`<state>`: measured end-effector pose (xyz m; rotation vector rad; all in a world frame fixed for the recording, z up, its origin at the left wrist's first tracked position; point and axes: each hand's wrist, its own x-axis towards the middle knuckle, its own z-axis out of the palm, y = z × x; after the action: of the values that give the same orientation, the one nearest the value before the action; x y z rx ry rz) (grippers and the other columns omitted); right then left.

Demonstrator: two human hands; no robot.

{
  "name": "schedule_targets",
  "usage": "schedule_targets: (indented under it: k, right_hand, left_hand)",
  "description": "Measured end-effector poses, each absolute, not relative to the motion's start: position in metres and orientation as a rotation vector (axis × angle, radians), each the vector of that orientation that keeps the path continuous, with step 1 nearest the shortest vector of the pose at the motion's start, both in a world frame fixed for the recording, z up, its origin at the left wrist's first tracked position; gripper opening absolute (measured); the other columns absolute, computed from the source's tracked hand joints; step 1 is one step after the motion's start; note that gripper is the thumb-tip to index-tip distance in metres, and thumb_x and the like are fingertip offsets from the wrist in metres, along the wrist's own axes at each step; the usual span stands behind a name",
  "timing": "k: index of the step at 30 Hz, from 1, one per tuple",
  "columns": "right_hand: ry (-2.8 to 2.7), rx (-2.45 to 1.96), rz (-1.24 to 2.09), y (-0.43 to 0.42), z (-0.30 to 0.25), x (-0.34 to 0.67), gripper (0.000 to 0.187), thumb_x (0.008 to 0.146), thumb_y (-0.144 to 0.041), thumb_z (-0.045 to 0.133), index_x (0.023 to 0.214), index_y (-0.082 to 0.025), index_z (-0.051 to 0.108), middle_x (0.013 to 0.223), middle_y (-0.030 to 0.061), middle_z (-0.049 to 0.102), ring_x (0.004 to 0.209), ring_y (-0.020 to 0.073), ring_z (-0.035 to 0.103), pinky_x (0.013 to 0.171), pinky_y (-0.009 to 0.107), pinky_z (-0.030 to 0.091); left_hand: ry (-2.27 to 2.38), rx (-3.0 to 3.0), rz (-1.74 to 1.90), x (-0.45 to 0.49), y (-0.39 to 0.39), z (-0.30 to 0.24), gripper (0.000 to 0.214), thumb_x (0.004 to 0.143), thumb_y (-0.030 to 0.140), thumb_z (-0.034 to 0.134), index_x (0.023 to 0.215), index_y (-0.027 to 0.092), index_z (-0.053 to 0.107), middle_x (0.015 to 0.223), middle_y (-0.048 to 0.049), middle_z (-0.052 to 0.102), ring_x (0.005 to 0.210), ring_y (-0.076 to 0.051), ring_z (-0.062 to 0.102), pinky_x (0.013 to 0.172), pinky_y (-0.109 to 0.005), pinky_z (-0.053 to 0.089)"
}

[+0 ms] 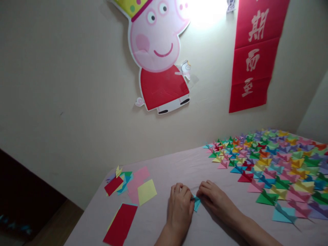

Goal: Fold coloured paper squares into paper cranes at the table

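A small piece of light blue folded origami paper (196, 204) lies on the cloth-covered table between my two hands. My left hand (180, 207) is closed on its left side, fingers curled and the thumb hidden. From the right, my right hand (214, 198) has its fingers pinched together at the paper's upper edge. Both hands partly cover the paper, so its full shape does not show. To the right stand many folded paper cranes (283, 182) in rows of mixed colours, a light blue one (284, 214) at the near end.
At left lie a red paper stack (121, 223), a yellow square sheet (147, 192), pink sheets (137, 182) and a smaller red piece (113, 186) with a yellow folded one (118, 171). Behind the table (153, 225) rises a wall with a cartoon pig cutout (164, 85) and a red banner (252, 75).
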<state>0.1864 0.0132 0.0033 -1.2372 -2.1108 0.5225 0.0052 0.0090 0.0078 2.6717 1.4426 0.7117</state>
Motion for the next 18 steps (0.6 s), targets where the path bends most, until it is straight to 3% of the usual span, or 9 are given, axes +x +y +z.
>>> schedule_targets:
  k: [18]
  right_hand:
    - [-1.99, -1.284, 0.798, 0.0241, 0.0001, 0.1878, 0.014, 0.085, -0.023, 0.057, 0.074, -0.024, 0.064, 0.081, 0.0023, 0.065, 0.084, 0.0228, 0.055, 0.081, 0.038, 0.041]
  left_hand:
    - [1.439, 2.542, 0.718, 0.0056, 0.0139, 0.0077, 0.015, 0.084, 0.009, 0.066, 0.082, 0.021, 0.056, 0.09, -0.0002, 0.061, 0.091, -0.022, 0.048, 0.078, -0.036, 0.036]
